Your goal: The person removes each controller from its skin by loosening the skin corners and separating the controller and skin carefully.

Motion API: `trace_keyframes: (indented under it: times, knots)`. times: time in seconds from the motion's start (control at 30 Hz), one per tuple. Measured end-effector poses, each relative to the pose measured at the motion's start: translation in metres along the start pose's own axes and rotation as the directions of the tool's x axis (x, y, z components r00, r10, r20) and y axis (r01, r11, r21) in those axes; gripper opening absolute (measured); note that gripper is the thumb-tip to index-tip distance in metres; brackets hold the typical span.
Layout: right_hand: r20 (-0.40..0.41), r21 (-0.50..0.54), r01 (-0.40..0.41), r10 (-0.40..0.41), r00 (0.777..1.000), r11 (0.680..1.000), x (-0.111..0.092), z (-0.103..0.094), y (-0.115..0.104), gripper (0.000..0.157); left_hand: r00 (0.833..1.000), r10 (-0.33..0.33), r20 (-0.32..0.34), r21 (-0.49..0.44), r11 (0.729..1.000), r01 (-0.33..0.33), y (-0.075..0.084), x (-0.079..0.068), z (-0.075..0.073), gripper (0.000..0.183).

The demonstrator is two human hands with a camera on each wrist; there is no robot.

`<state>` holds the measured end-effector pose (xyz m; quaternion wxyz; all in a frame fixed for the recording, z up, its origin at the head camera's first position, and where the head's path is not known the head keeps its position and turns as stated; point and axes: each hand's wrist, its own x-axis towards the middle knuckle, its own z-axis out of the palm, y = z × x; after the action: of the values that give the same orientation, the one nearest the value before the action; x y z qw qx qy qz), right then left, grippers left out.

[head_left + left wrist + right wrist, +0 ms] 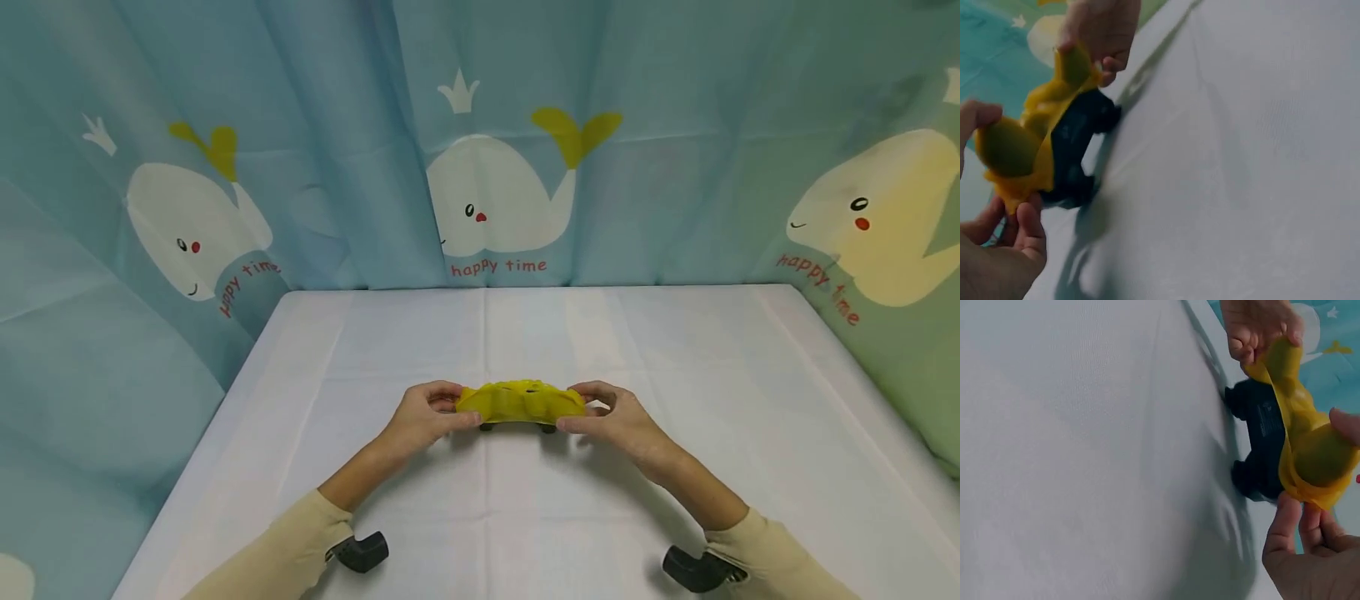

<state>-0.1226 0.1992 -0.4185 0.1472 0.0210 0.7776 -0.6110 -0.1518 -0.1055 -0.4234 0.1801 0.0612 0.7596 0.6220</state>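
Note:
Both hands hold a yellow and black game controller (521,404) level between them, near the middle of the table. My left hand (426,414) pinches its left end, thumb on the near side. At the other end, my right hand (618,419) grips in the same way. A yellow, rubbery-looking cover (1013,150) wraps the rounded ends and one side. Its edge is pinched by fingertips in both wrist views. The black body (1263,425) shows beneath, with two dark protrusions pointing toward the table. I cannot tell whether these touch the cloth.
A white cloth covers the table (420,342). Blue curtains (352,150) with whale prints hang behind it and along both sides. Black curved wrist devices (362,552) sit on the sleeves, low over the table.

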Motion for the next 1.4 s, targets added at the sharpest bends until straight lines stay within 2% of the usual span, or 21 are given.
trace_keyframes:
  times: [0.13,0.27,0.37,0.63,0.8,1.0,1.1,1.27,1.4]
  knots:
    - [0.061,0.069,-0.016,0.012,0.998,0.997,0.005,0.000,0.005,0.050,0.998,-0.013,0.053,0.042,0.999,0.011,-0.002,0.005,0.000,0.050]
    - [0.129,0.051,0.011,-0.018,0.991,0.999,0.007,0.000,0.008,0.050,0.997,-0.006,0.073,0.052,0.999,0.002,-0.004,0.007,0.000,0.040]
    - [0.139,0.031,0.041,-0.045,0.989,0.999,0.008,0.001,0.009,0.051,0.997,0.022,0.072,0.042,0.999,-0.025,-0.005,0.007,0.001,0.037]
    - [0.036,-0.030,0.067,-0.066,0.997,0.997,0.007,0.014,0.006,0.048,0.999,0.046,0.007,0.027,0.999,-0.046,-0.006,0.005,0.008,0.037]
    - [-0.033,-0.075,0.056,-0.059,0.998,0.996,0.005,0.020,0.006,0.041,0.994,0.108,-0.015,0.009,0.994,-0.108,-0.006,0.002,0.012,0.031]
    - [-0.111,-0.074,0.052,-0.060,0.992,0.996,0.005,0.023,0.008,0.035,0.985,0.163,-0.062,-0.002,0.986,-0.164,-0.007,0.002,0.019,0.028]
    - [-0.152,-0.078,0.054,-0.065,0.986,0.995,0.006,0.024,0.009,0.036,0.975,0.185,-0.120,-0.022,0.982,-0.189,-0.008,0.003,0.025,0.027]
    - [-0.217,-0.079,0.067,-0.083,0.973,0.995,0.004,0.028,0.007,0.037,0.947,0.225,-0.229,-0.018,0.972,-0.236,-0.010,0.001,0.038,0.027]
    - [-0.218,-0.078,0.110,-0.125,0.968,0.991,0.000,0.027,0.009,0.039,0.943,0.214,-0.255,0.019,0.976,-0.216,-0.010,0.000,0.043,0.029]
